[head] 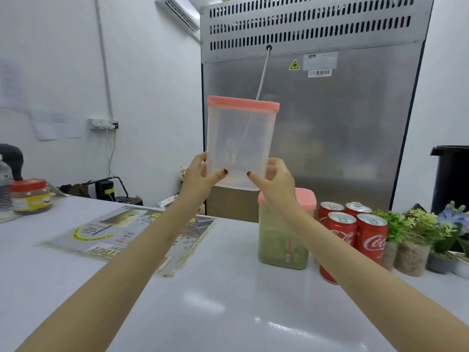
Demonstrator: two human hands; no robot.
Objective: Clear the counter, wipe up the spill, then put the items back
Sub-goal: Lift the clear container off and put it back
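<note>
Left hand (200, 174) and right hand (274, 182) clasped clear container (239, 143) at base, frame centre — seemingly near-empty; best kept upright, lowered beside green canister (281, 240).

Counter (228, 313): white, smooth, glossy; ceiling lights reflect off it.

Raised container (239, 146): translucent frosted plastic, matt, with an opaque pink plastic lid (243, 104).

Second container (281, 240) on the counter: same cloudy plastic, pink lid, greenish through the wall.

Refrigerator back panel (330, 128): brushed sheet metal, dull sheen, slotted vents along the top, paper stickers.

Cola cans (355, 235): glossy red printed metal, bare silvery tops.

Menu sheet (132, 232): printed paper under a shiny laminate, edges yellowed.

Jar (31, 196): clear plastic, glossy red lid, yellow label.

Artificial plants (416, 232): plastic-looking leaves, rough gritty pots.

Dark bin (451, 176): matt black plastic.
</note>
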